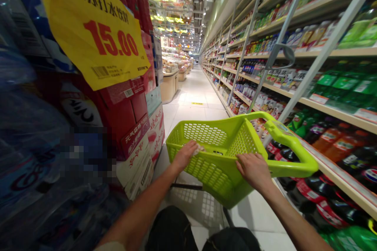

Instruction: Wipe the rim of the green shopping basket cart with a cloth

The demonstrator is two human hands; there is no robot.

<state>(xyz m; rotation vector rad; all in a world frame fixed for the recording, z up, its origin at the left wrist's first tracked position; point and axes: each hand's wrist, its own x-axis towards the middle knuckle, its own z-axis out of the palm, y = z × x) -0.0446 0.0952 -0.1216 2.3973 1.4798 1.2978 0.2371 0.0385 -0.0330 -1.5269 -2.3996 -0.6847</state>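
Note:
A lime-green plastic shopping cart stands turned sideways in front of my knees, its perforated basket open at the top. At the near rim, toward the basket's left end, my left hand is closed on a small crumpled pale cloth, pressing it against the edge. My right hand is hooked over the same rim farther right, fingers curled inside and thumb hidden. The cart's looped push handle juts out to the right, beyond that hand.
Tall shelves of bottled drinks line the right side, close to the cart handle. On my left rise stacked drink boxes with a yellow price sign. A tiled aisle runs ahead past wooden display counters.

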